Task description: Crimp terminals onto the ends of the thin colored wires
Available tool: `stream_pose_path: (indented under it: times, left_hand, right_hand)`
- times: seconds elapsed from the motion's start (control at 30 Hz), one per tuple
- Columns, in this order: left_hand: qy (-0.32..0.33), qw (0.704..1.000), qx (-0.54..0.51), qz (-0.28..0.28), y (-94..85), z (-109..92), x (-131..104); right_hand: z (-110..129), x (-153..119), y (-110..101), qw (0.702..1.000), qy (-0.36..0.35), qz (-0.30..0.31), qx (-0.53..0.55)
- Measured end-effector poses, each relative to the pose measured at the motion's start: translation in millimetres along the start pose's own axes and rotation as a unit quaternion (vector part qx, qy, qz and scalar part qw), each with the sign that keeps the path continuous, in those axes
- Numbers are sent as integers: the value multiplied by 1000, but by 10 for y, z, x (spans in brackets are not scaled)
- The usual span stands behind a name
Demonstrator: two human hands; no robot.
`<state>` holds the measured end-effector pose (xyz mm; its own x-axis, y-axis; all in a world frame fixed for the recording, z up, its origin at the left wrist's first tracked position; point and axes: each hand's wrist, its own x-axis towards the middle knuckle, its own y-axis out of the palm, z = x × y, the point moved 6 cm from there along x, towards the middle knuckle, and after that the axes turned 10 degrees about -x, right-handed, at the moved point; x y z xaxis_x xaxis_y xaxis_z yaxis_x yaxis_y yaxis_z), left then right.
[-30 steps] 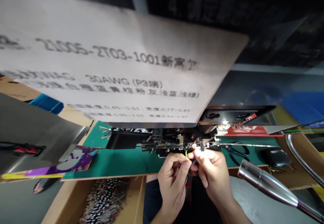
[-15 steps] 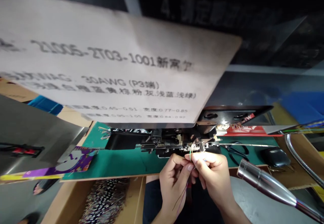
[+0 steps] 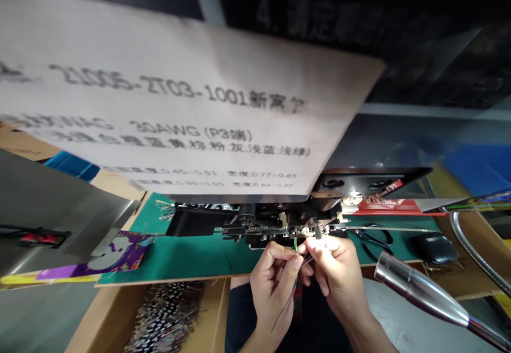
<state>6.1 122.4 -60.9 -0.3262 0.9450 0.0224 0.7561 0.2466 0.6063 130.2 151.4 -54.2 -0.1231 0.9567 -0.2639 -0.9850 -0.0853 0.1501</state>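
Thin coloured wires (image 3: 296,244) rise from between the fingertips of my left hand (image 3: 275,284), one green strand standing out; darker strands hang down across the palm. My right hand (image 3: 337,276) is closed just beside it, thumb and index finger pinched close to the front of the machine (image 3: 279,225). Whatever those right fingertips hold is too small to make out clearly. Both hands are in front of the machine's lit working point, over the near edge of the green mat (image 3: 191,257).
A printed paper sheet (image 3: 179,103) fills the upper view. Below left, a cardboard box (image 3: 217,310) holds bundled wires (image 3: 163,315). Scissors (image 3: 375,236), a black object (image 3: 435,247) and a metal lamp (image 3: 419,289) are to the right. A purple card (image 3: 120,252) lies left.
My right hand has shifted slightly up and away from the left fingertips, opening a small gap. The green wire end has moved a little left.
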Motion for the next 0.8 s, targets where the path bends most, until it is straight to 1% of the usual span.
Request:
stream_pose_path:
  times: [0.2, 0.37, 0.47, 0.6, 0.7, 0.8]
  left_hand:
    - [-2, 1000, 5, -2, -14, 3, -7]
    - [-42, 999, 4, 10, -51, 43, -25]
    - [-51, 998, 21, 20, -82, 50, -31]
    - [-46, 998, 18, 35, -70, 44, -37]
    - [-34, 999, 12, 28, -50, 30, -34]
    - [-14, 1000, 17, 19, -40, -2, -21]
  right_hand:
    - [31, -7, -15, 1000, -12, 1, -20]
    - [162, -57, -28, 994, -41, 5, -101]
    - [249, -101, -25, 987, -70, 1, -142]
    - [293, -132, -12, 978, -115, -13, -174]
    - [294, -152, -17, 969, -167, -39, -180]
    - [266, -162, -33, 963, -187, -54, -184]
